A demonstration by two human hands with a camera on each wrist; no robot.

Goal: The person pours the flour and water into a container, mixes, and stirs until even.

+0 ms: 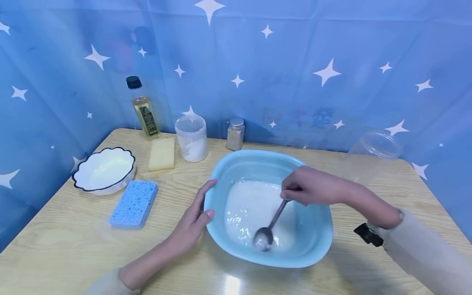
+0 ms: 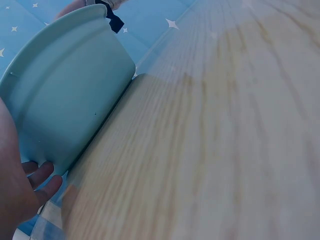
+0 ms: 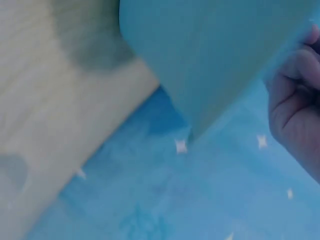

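Head view, basin: a light blue basin [image 1: 317, 241] sat on the wooden table [image 1: 73, 246] near its front middle, with milky white liquid [image 1: 250, 205] in the bottom.
Head view, right hand: the right hand [image 1: 304, 185] hung over the basin, fingers curled round the top of a metal spoon [image 1: 271, 227]; the spoon bowl lay in the liquid near the front wall.
Head view, left hand: the left hand [image 1: 193, 219] rested against the basin's left rim, fingers straight, thumb on the rim edge.
Head view, surroundings: blue sponge [image 1: 134, 203] and white scalloped bowl [image 1: 104, 170] to the left; yellow sponge [image 1: 162, 153], oil bottle [image 1: 144, 108], tub of white powder [image 1: 191, 138] and small spice jar [image 1: 235, 134] at the back; clear empty jar [image 1: 370, 153] at right.
Left wrist view: fingers [image 2: 42, 175] lay flat against the basin's outer wall [image 2: 65, 100]; bare table beside it.
Right wrist view: blurred; curled fingers [image 3: 295, 95] beside the basin [image 3: 215, 55]; the spoon could not be made out.
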